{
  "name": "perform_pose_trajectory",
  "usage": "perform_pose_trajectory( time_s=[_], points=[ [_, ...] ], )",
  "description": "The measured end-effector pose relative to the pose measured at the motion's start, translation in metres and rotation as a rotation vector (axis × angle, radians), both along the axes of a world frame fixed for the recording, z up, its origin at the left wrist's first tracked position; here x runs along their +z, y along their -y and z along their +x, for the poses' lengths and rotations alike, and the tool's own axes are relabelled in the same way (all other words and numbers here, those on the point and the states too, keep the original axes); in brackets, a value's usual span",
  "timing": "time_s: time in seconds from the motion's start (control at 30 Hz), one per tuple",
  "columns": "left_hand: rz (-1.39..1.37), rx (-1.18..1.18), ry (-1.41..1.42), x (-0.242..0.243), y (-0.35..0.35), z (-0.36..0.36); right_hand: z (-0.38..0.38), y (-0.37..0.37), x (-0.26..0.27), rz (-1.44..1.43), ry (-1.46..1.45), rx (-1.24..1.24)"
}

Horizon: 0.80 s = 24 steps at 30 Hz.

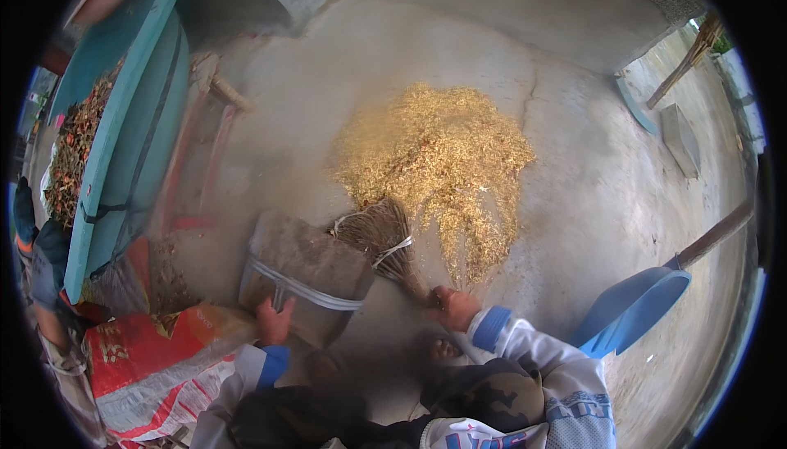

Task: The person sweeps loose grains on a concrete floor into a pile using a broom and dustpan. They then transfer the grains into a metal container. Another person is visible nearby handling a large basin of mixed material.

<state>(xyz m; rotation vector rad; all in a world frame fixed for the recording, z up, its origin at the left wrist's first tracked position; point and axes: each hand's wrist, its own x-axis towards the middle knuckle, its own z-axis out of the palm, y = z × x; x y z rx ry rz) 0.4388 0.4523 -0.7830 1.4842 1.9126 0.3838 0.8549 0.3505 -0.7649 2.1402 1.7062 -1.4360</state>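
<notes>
My left hand [275, 321] grips the handle of a worn, wide scoop or dustpan [307, 270] with a pale metal band across it. In my right hand [455, 309] is the bound handle of a short straw hand broom [384, 234], its bristles fanned against the scoop's right edge. Just beyond the bristles spreads a heap of yellow, grain-like pieces [455, 135] on the concrete floor, thinning into streaks towards me. What the scoop holds cannot be made out.
At left, a green tub [132, 160] of dried reddish plant material stands by a red frame [212, 160]; a gloved person [52, 277] is beside it. A red and white sack [154, 369] lies left of me. A blue shovel [633, 307] is at right, a concrete block [679, 141] beyond.
</notes>
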Motion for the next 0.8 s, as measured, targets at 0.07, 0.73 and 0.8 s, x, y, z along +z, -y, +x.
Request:
perform_pose_trajectory(
  time_s=[0.07, 0.73, 0.8],
  points=[
    [-0.022, 0.008, 0.031, 0.007, -0.003, 0.004, -0.007, 0.016, -0.01, -0.012, 0.051, -0.076],
    [0.016, -0.037, 0.364, 0.057, -0.025, -0.031, 0.051, 0.05, 0.094, -0.18, -0.225, -0.447],
    [0.001, -0.062, 0.371, 0.057, -0.025, -0.027, 0.055, 0.046, 0.109, -0.271, -0.31, -0.499]
  ],
)
